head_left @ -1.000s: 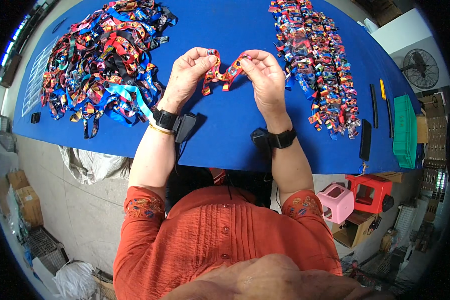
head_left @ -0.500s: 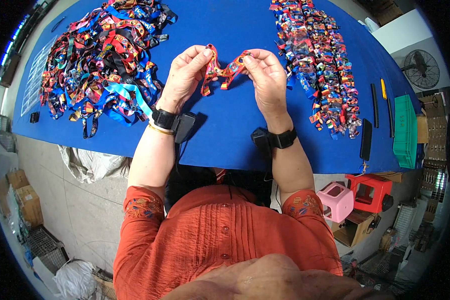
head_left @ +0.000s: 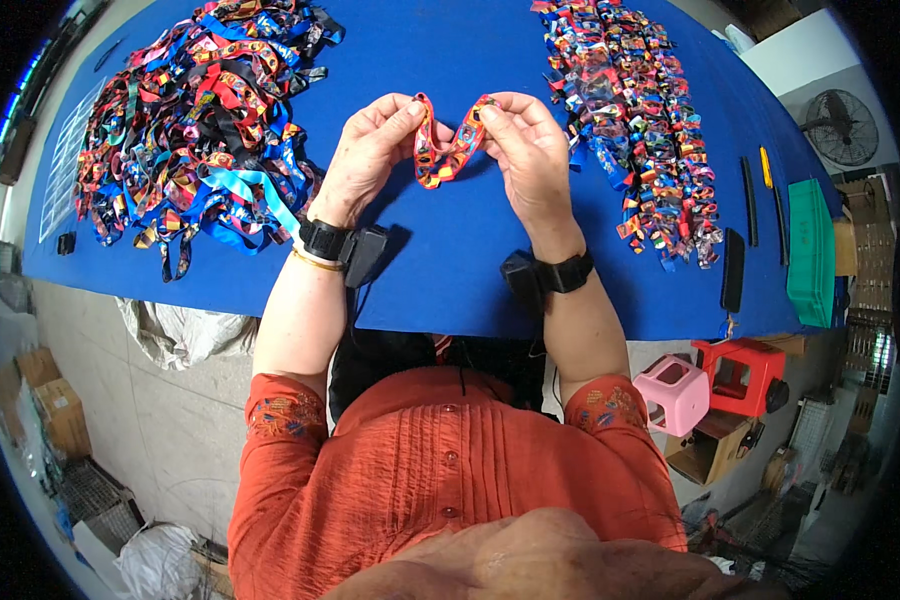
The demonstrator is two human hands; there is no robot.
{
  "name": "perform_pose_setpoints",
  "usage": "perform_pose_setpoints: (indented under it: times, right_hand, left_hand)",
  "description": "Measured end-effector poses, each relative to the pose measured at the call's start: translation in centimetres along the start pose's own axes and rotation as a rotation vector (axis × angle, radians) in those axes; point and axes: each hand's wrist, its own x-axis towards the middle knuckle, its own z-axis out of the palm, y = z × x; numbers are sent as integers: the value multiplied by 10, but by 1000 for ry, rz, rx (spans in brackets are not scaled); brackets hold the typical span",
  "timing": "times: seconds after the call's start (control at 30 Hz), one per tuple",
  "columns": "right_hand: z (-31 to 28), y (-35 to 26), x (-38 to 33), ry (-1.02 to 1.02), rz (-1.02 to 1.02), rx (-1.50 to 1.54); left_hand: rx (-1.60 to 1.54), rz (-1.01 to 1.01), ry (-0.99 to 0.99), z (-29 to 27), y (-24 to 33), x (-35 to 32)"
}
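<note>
Seen from the head camera, both hands are up near the top centre of the frame, over the blue desk (head_left: pixel 450 270). The left hand (head_left: pixel 370 150) pinches one end of a short patterned ribbon strip (head_left: pixel 440 150), red and orange, and the right hand (head_left: pixel 525 150) pinches the other end, so the strip sags in a loop between them, just above the cloth. Each wrist carries a black strap with a small black box on it.

As for containers, a pink box-shaped thing (head_left: pixel 675 392) and a red one (head_left: pixel 738 372) stand below the desk's edge at the lower right; what they hold I cannot tell. Cardboard boxes (head_left: pixel 40 400) sit on the floor at the far left.

In the upper left of the frame lies a big tangled heap of ribbons (head_left: pixel 190 120). In the upper right a neater spread of folded ribbon pieces (head_left: pixel 630 130) runs down the desk. Beyond it lie a green flat case (head_left: pixel 810 250) and a few dark slim tools (head_left: pixel 735 270). Nothing lies between the hands and either pile.
</note>
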Motion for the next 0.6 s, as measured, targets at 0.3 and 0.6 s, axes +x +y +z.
perform_pose_setpoints:
  times: [0.3, 0.6]
  right_hand:
    - [0, 4, 0, 9, -11, -65]
    - [-1, 5, 1, 9, -31, -107]
  left_hand:
    - [38, -14, 20, -4, -3, 0]
    - [50, -35, 12, -4, -2, 0]
